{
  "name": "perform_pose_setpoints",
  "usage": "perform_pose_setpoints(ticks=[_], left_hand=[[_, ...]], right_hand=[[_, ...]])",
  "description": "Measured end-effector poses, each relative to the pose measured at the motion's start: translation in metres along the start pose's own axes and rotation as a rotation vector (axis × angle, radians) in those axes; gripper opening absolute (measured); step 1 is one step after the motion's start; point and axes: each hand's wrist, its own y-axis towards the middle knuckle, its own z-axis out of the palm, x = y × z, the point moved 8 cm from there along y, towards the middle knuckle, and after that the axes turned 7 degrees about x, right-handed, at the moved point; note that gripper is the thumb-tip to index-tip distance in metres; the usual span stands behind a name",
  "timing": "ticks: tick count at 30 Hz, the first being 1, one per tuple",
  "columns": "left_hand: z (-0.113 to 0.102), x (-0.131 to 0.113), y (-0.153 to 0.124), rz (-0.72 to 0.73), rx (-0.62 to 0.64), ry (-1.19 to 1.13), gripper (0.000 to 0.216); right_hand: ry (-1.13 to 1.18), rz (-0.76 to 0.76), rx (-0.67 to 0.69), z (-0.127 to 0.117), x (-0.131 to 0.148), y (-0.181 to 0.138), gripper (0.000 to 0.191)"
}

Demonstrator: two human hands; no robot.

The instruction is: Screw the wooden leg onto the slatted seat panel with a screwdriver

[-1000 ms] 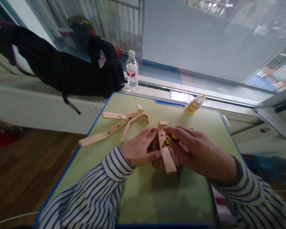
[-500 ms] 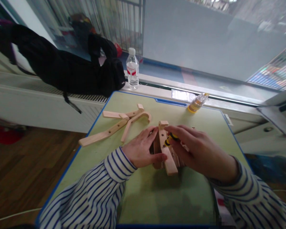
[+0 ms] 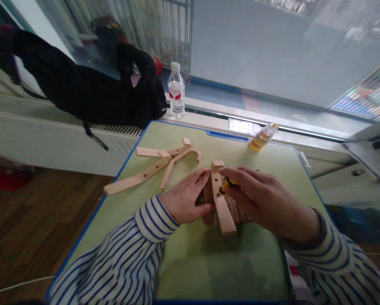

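Observation:
A light wooden strip [image 3: 225,218] with round holes lies on top of a browner wooden block [image 3: 208,195] on the table. My left hand [image 3: 184,202] grips the block's left side, with fingers at its far end and thumb near the strip's edge. In my right hand [image 3: 266,201] is a small yellow and black screwdriver [image 3: 229,183]. Its tip points down at a hole in the strip; whether it sits in a screw is too small to tell. My right fingers partly hide the block's right side.
Several loose wooden strips [image 3: 150,173] lie crossed at the table's [image 3: 190,267] back left. A yellow-capped clear bottle [image 3: 262,137] lies tilted at the back edge. Behind stand a water bottle [image 3: 176,93] and a black bag [image 3: 97,93] on the sill by the window.
My left thumb has drawn back a little to the left, off the wooden strip's face. The screwdriver stays at the same hole, and the wooden pieces have barely moved.

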Motion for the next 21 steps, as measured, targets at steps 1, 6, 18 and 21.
perform_pose_setpoints(ticks=[1, 6, 18, 21], left_hand=[[0.000, -0.001, 0.000, 0.009, -0.009, 0.002, 0.079], [0.000, 0.001, -0.001, 0.013, -0.053, 0.005, 0.081], [0.003, 0.003, -0.001, -0.005, -0.005, -0.030, 0.082], [0.003, 0.005, -0.001, -0.012, -0.019, -0.034, 0.083]], right_hand=[[-0.010, -0.007, -0.017, 0.000, 0.001, 0.000, 0.030], [-0.051, 0.001, -0.194, 0.000, 0.007, -0.002, 0.017], [0.022, 0.004, -0.025, 0.000, -0.003, 0.000, 0.033], [0.034, -0.095, 0.042, -0.009, 0.001, -0.001, 0.041]])
